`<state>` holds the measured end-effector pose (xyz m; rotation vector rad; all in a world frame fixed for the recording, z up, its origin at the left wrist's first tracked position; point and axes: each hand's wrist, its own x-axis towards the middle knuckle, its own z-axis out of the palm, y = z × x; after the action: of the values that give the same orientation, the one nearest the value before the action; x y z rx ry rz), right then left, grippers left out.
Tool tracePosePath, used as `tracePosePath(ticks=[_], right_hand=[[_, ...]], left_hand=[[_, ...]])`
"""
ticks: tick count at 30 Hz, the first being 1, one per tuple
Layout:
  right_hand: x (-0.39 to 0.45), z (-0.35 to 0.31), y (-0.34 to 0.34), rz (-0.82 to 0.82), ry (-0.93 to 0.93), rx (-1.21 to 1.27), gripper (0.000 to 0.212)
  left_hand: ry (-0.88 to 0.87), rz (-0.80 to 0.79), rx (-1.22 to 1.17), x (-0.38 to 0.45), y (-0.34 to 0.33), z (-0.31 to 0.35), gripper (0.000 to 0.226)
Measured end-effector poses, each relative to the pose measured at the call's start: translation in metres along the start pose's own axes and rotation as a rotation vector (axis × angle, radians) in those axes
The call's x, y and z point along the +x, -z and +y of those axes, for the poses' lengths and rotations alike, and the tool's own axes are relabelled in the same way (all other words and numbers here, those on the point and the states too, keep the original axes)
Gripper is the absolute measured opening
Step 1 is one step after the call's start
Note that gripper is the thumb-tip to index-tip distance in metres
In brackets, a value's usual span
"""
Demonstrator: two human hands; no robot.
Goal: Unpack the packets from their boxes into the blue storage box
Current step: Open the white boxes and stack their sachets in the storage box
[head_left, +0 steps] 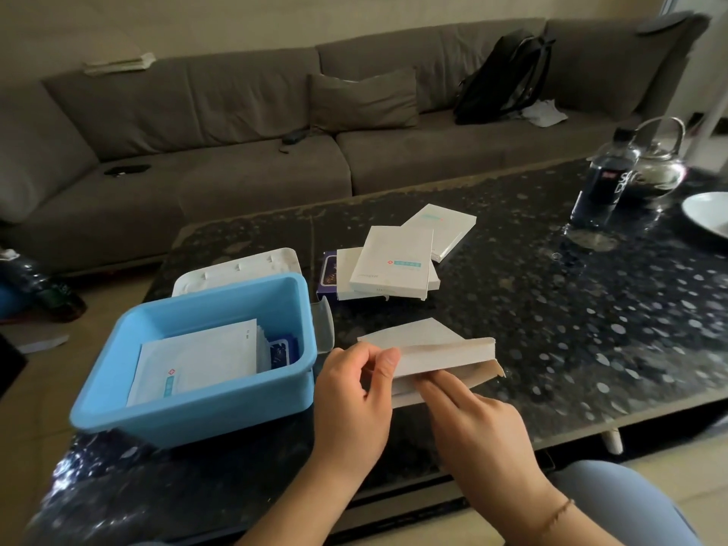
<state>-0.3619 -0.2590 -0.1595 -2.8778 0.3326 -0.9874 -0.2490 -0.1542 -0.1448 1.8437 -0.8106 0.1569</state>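
An opened white cardboard box (441,350) is held flat above the table's near edge. My left hand (352,392) pinches its left end, thumb on top. My right hand (472,423) has its fingers pushed into the box's open underside, beside a brown flap. The blue storage box (205,403) stands to the left on the table and holds white packets (197,360) and a small dark blue packet (281,350). Behind the held box lies a pile of three white boxes (394,262) with a dark blue box (327,275) at its left.
A white lid (236,269) lies behind the blue storage box. At the far right of the dark speckled table (571,309) stand a water bottle (602,183), a glass kettle (658,163) and a white plate (709,212). A grey sofa runs behind.
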Motion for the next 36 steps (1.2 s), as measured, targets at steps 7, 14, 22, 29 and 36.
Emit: tracePosePath(ticks=[7,14,22,29,36], right_hand=[[-0.021,0.012,0.01,0.067,0.104,0.105,0.035],[-0.04,0.02,0.025,0.167,0.182,0.022,0.036],[-0.045,0.009,0.047,0.311,0.271,0.024,0.036],[-0.017,0.018,0.069,0.217,0.174,0.333,0.017],[0.072,0.025,0.101,-0.292,-0.33,0.67,0.025]], left_hand=[[-0.021,-0.015,0.031,-0.009,0.0,-0.003,0.037],[-0.133,-0.052,0.053,-0.019,-0.001,-0.002,0.036],[-0.077,-0.202,0.085,-0.025,0.002,-0.015,0.027],[-0.026,-0.51,0.147,-0.033,0.012,-0.017,0.013],[0.481,-0.581,-0.801,-0.02,0.052,0.028,0.041]])
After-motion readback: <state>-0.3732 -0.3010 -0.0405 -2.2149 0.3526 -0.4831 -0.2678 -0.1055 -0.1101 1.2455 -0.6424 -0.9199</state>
